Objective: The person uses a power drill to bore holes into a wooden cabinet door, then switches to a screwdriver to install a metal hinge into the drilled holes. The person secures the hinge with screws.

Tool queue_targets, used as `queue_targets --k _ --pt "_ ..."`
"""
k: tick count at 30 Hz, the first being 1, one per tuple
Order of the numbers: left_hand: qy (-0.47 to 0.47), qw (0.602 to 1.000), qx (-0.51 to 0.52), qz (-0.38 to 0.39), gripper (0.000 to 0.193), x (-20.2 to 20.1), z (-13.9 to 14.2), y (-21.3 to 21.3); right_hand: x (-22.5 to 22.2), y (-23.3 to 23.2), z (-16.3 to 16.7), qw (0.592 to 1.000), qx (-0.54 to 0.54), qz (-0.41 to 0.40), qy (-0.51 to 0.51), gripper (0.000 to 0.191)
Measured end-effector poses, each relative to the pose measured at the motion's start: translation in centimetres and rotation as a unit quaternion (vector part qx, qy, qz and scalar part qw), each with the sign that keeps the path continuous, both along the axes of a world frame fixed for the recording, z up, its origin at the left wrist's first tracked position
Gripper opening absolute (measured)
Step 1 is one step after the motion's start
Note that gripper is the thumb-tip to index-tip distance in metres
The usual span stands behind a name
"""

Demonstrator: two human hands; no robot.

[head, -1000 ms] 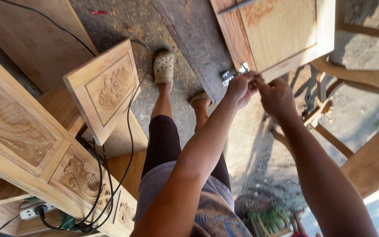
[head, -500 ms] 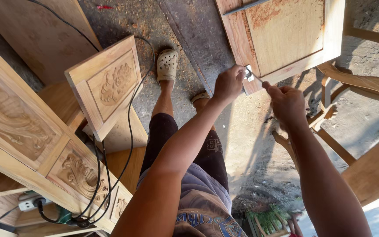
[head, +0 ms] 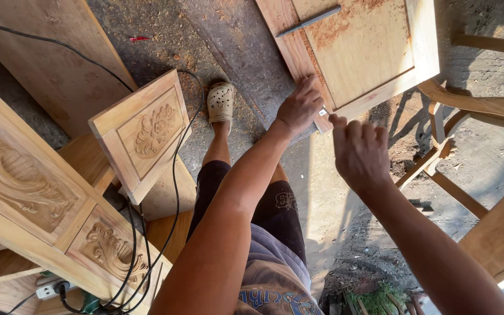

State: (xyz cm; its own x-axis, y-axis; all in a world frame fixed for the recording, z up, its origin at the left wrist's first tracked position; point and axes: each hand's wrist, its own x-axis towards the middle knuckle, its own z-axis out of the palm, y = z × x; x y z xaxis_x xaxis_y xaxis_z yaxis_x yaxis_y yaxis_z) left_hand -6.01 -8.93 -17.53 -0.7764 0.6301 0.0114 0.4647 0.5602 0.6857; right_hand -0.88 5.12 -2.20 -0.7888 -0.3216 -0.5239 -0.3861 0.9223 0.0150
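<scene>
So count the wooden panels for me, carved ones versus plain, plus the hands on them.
Carved panels: 2, the small one and the long one
Plain panels: 1
Hands: 2, left hand on the plain panel's corner, right hand beside it
Total: 5

The person wears dark knee-length shorts [head: 275, 204], a grey-brown printed shirt [head: 275, 280] (its print is partly cut off), and a beige perforated clog [head: 220, 102]. Both arms are bare, without sleeves.

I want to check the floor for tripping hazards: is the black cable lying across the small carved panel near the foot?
Yes, the black cable runs over the right edge of the small carved panel and curves past the foot.
</scene>
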Motion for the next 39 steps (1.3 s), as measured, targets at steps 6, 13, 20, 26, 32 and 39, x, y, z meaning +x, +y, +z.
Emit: queue_targets --k 6,13,20,26,32,39 --pt "0.017 0.999 -0.021 -0.020 0.015 -0.4 0.0 -0.9 -2.9 0.3 -0.8 0.927 0.020 -0.285 -0.244 0.043" --pt "-0.023 0.992 -0.120 -0.019 0.030 -1.8 0.5 -2.1 -3.0 -0.5 0.0 0.922 -0.109 -0.345 -0.140 0.050" --pt "-0.046 0.986 -0.149 -0.065 0.033 -1.8 0.8 -1.9 -2.8 -0.4 -0.1 0.997 0.002 -0.029 -0.076 0.029" --pt "-0.073 0.976 -0.175 -0.109 0.031 -2.7 1.7 -2.5 -2.4 -0.7 0.1 0.941 -0.080 -0.322 -0.070 0.045" --pt "-0.098 0.975 -0.171 -0.107 0.029 -2.5 1.5 -2.8 -1.6 -1.6 0.9 0.992 0.046 -0.110 -0.034 0.030" --pt "-0.112 0.977 -0.147 -0.103 0.027 -2.3 1.3 -2.8 -1.6 -1.7 0.9 0.991 -0.046 -0.109 0.068 0.036"
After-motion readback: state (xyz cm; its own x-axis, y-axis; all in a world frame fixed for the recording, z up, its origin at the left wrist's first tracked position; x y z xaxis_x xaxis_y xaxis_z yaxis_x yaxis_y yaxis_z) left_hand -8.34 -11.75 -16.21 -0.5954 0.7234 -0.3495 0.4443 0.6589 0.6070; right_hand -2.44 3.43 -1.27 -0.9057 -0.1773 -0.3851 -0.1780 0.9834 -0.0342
